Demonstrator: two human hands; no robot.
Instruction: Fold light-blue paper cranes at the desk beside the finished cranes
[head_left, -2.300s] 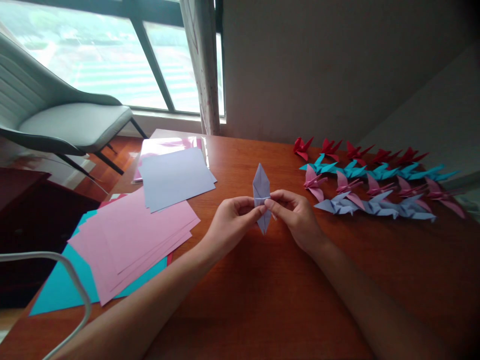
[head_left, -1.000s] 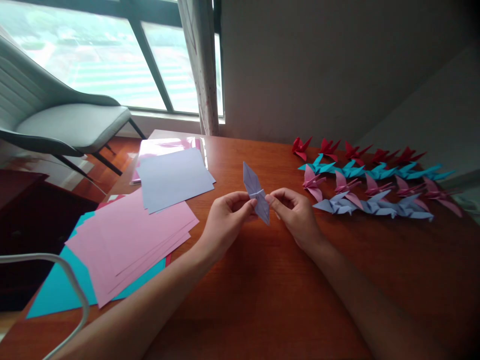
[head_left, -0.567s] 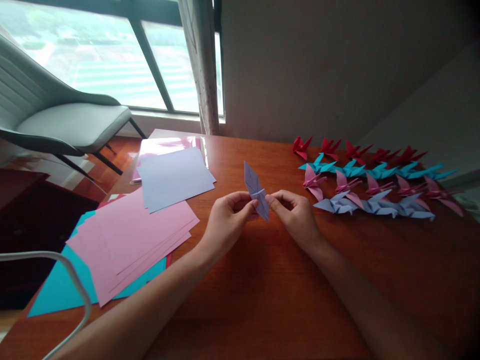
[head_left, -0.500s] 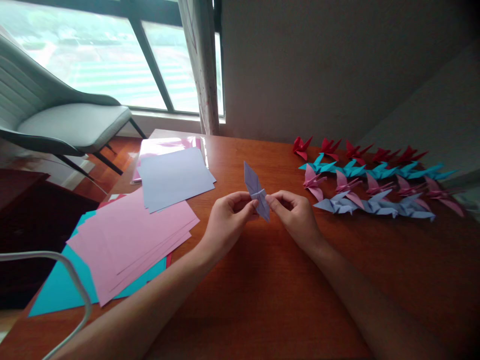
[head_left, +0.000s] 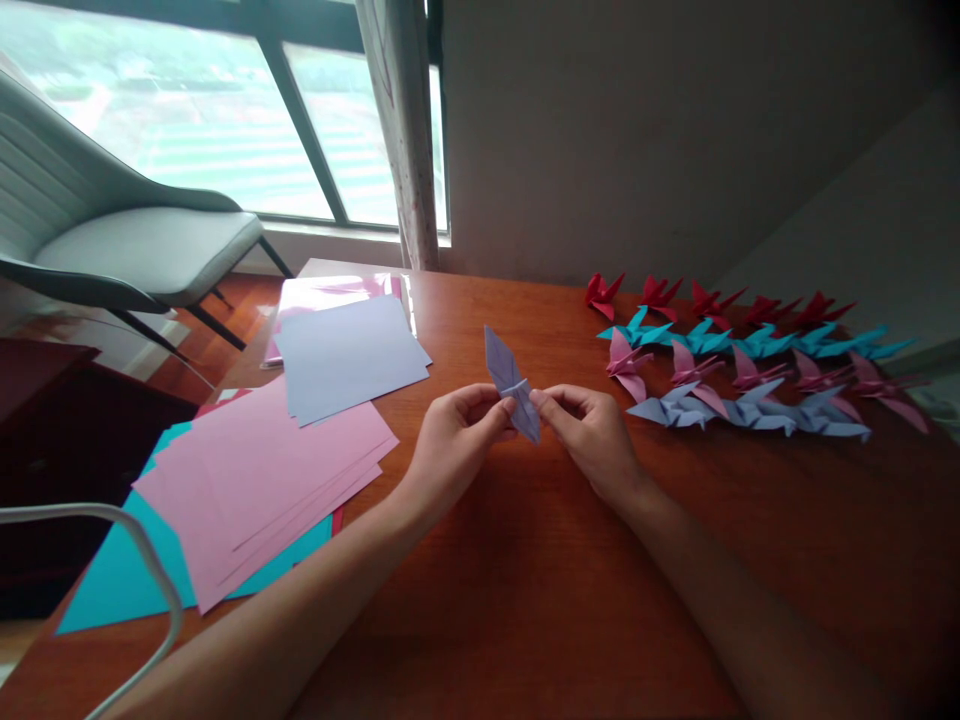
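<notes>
A lavender folded paper piece (head_left: 509, 380), long and diamond-shaped, is held just above the wooden table (head_left: 525, 600) at its middle. My left hand (head_left: 450, 455) pinches its left side with thumb and fingers closed. My right hand (head_left: 589, 435) pinches its right side the same way. The piece tilts, its upper tip pointing up and to the left.
Rows of finished paper cranes (head_left: 750, 370) in red, teal, pink and lavender lie at the right. Flat sheets lie at the left: lavender (head_left: 349, 355), pink (head_left: 262, 480), teal (head_left: 112, 590). A grey chair (head_left: 135, 245) stands by the window; a metal chair frame (head_left: 142, 560) is at lower left.
The paper piece stood upright 2.3 s ago and now tilts with its top to the left. Both hands keep their pinch and have hardly shifted.
</notes>
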